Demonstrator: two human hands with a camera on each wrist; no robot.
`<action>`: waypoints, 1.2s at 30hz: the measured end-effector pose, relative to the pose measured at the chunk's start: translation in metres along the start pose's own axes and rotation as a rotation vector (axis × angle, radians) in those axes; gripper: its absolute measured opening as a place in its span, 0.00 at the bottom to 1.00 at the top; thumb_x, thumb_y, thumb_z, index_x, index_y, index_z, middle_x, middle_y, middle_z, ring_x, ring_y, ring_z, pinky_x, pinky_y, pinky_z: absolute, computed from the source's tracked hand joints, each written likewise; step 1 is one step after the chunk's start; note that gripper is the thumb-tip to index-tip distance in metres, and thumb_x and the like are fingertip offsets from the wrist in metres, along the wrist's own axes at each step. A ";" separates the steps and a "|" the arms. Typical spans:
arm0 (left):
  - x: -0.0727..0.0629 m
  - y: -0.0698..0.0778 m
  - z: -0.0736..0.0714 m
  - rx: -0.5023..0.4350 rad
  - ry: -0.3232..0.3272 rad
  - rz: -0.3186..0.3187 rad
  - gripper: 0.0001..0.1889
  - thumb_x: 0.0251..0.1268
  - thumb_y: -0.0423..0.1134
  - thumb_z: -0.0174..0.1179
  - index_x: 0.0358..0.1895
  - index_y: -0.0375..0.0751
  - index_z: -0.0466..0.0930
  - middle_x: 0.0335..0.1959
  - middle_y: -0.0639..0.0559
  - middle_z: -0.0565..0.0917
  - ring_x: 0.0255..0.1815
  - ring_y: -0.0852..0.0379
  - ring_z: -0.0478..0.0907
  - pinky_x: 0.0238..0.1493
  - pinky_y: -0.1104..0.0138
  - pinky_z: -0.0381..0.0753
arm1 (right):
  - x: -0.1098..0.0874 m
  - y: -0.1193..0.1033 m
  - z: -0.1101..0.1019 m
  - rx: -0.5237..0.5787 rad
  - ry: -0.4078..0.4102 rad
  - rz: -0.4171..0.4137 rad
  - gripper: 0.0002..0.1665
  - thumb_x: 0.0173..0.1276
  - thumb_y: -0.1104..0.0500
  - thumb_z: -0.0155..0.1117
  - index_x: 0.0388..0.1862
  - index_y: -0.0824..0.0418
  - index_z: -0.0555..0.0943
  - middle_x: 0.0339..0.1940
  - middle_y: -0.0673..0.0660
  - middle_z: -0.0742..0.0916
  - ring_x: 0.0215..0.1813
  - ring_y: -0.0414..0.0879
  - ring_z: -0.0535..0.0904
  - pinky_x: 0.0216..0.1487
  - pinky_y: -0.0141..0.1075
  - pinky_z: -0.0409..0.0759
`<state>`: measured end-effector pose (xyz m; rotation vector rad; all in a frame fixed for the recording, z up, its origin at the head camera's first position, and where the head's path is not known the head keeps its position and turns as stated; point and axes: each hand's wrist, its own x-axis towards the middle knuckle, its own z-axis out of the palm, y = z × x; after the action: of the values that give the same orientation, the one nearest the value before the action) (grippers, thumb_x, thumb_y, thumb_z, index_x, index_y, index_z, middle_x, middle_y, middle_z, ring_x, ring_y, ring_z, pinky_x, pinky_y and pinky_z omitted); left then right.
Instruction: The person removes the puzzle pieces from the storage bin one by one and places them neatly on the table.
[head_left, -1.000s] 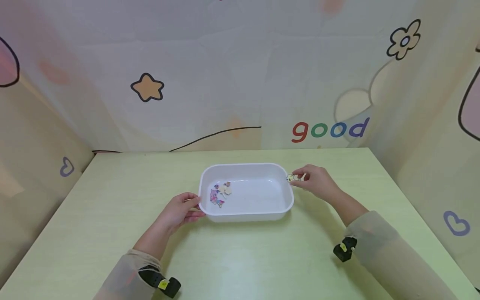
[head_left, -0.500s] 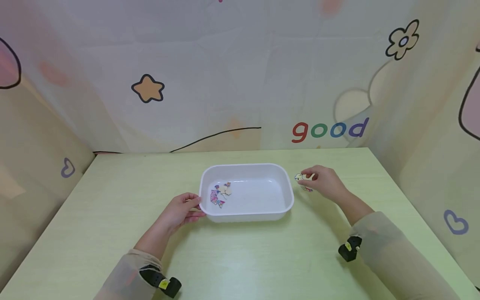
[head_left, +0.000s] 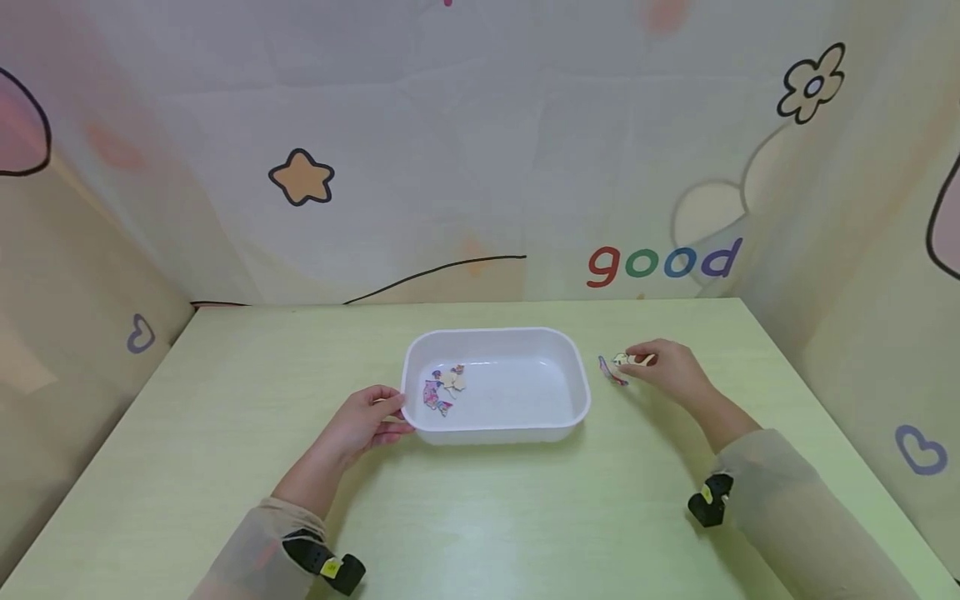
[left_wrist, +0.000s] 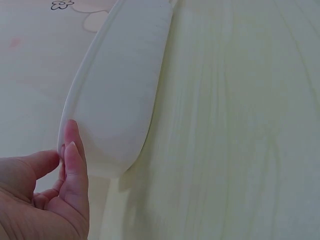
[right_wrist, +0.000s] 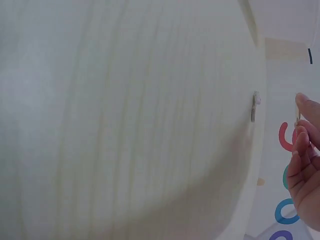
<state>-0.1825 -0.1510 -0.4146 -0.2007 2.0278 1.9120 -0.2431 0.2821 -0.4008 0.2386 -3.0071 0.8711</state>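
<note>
A white plastic tub (head_left: pixel 517 435) stands mid-table with several small flat cutout pieces (head_left: pixel 444 390), pinkish-purple and cream, at its left end. My left hand (head_left: pixel 367 423) grips the tub's left rim, thumb at the edge and fingers against the outer wall, as the left wrist view also shows. Right of the tub, my right hand (head_left: pixel 675 371) pinches a small cream flat cutout (head_left: pixel 624 360) between thumb and fingers, above the table. A pink-and-purple cutout (head_left: pixel 612 372) lies on the table just left of that hand; the right wrist view shows this piece (right_wrist: pixel 255 106) too.
The pale wood-grain table (head_left: pixel 480 517) ends at a printed cloth backdrop (head_left: pixel 450 167) behind, with cloth at both sides. Each sleeve carries a black wrist camera, one on the left (head_left: pixel 322 562) and one on the right (head_left: pixel 710 500).
My right hand has moved right, away from the tub's right rim, with the cream cutout still pinched. The pink-and-purple piece on the table has come into view. The left hand stays at the rim.
</note>
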 end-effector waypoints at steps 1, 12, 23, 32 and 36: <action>0.000 0.000 0.000 0.003 0.003 0.001 0.15 0.72 0.37 0.49 0.52 0.27 0.67 0.35 0.42 0.78 0.27 0.57 0.82 0.28 0.72 0.80 | 0.000 0.003 0.000 -0.001 -0.001 0.006 0.25 0.60 0.54 0.68 0.50 0.70 0.79 0.40 0.63 0.82 0.40 0.54 0.75 0.38 0.38 0.73; -0.002 0.003 0.001 0.024 0.004 0.007 0.16 0.72 0.38 0.49 0.52 0.27 0.67 0.34 0.44 0.78 0.28 0.57 0.82 0.28 0.71 0.80 | 0.002 0.019 -0.004 0.026 -0.021 0.042 0.26 0.61 0.55 0.66 0.52 0.73 0.77 0.40 0.64 0.82 0.41 0.56 0.77 0.38 0.37 0.73; -0.002 0.002 0.001 0.024 0.010 -0.001 0.16 0.72 0.37 0.49 0.52 0.27 0.67 0.36 0.42 0.78 0.28 0.57 0.82 0.28 0.72 0.80 | 0.008 0.025 -0.004 0.048 -0.109 0.114 0.28 0.63 0.54 0.65 0.55 0.72 0.75 0.42 0.64 0.80 0.40 0.54 0.73 0.33 0.34 0.72; -0.002 0.002 0.001 0.029 0.014 -0.001 0.15 0.71 0.37 0.49 0.51 0.27 0.68 0.36 0.41 0.78 0.28 0.56 0.83 0.30 0.71 0.81 | 0.011 0.025 -0.003 0.047 -0.135 0.135 0.27 0.63 0.56 0.65 0.54 0.73 0.75 0.42 0.65 0.80 0.39 0.53 0.72 0.35 0.35 0.71; -0.001 0.002 0.001 0.028 0.017 -0.002 0.14 0.71 0.37 0.50 0.51 0.28 0.68 0.36 0.42 0.78 0.29 0.56 0.83 0.29 0.71 0.80 | 0.014 0.023 -0.002 0.035 -0.150 0.149 0.26 0.63 0.56 0.64 0.54 0.72 0.75 0.42 0.64 0.80 0.39 0.53 0.71 0.37 0.37 0.71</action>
<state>-0.1815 -0.1502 -0.4126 -0.2127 2.0629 1.8863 -0.2602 0.3008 -0.4107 0.0844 -3.1854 0.9589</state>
